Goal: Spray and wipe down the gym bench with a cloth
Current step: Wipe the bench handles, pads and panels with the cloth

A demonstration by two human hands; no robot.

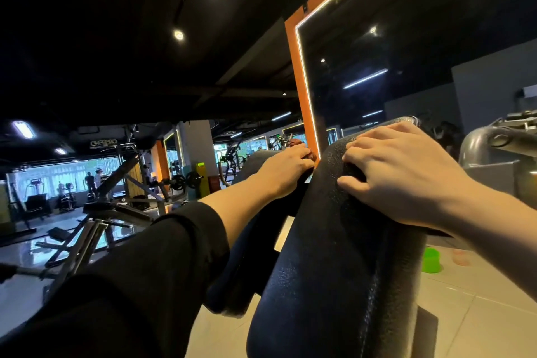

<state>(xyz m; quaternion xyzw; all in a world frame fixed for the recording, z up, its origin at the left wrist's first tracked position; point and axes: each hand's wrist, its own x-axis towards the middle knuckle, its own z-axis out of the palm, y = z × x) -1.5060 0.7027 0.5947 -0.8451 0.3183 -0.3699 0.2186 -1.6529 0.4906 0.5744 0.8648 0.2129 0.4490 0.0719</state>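
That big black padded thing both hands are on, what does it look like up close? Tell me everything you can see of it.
The bench pad is black, with a pebbled, leather-like skin that shines faintly. It is long, with rounded edges, and slopes up and away from the camera. The right hand rests on its upper part, fingers curled against the surface. The left hand is at its left edge, holding something reddish-brown. Pale floor tiles lie below it.

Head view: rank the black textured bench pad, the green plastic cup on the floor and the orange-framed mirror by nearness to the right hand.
1. Black textured bench pad: directly under the right hand, fingers resting on it.
2. Green plastic cup: on the tiled floor, below the hand, right of the pad.
3. Orange-framed mirror: standing behind the bench, farthest.
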